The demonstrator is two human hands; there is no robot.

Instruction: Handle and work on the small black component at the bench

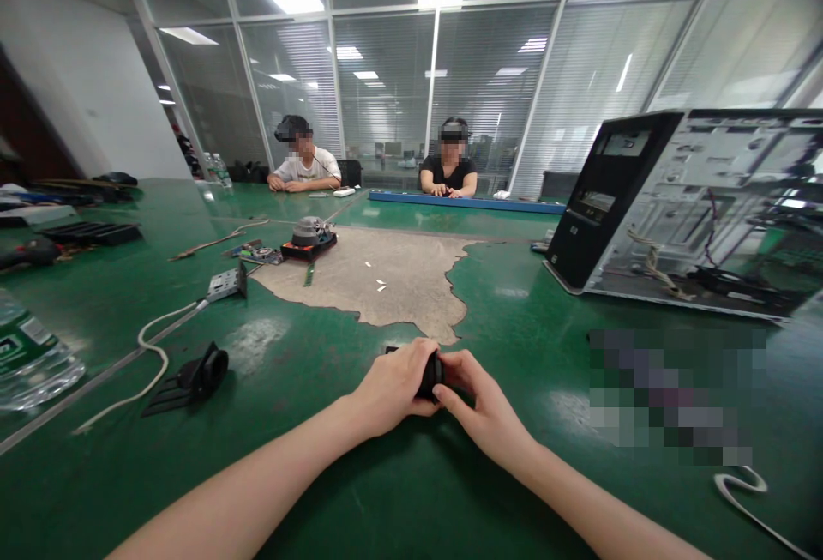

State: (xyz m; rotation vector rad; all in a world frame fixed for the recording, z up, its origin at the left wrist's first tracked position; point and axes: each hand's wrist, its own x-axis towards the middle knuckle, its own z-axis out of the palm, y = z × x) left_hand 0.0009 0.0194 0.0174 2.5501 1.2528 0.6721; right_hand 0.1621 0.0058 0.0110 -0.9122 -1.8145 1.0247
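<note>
A small black object (429, 378) is held between both hands over the green table (309, 474), near the middle of the view. My left hand (399, 382) wraps round it from the left, and its back hides much of the object. On the right side, the fingertips and thumb of my right hand (472, 393) press against the object. What the object is cannot be made out. To the left of my hands lies a black plastic part (193, 378) with a round end.
An open computer case (610, 208) stands at right. A bottle (32, 354) and a white cable (154, 346) are at left. Beyond the bare patch (411, 277) sits a grey-and-red device (309, 238). Two people (309, 167) sit across the table.
</note>
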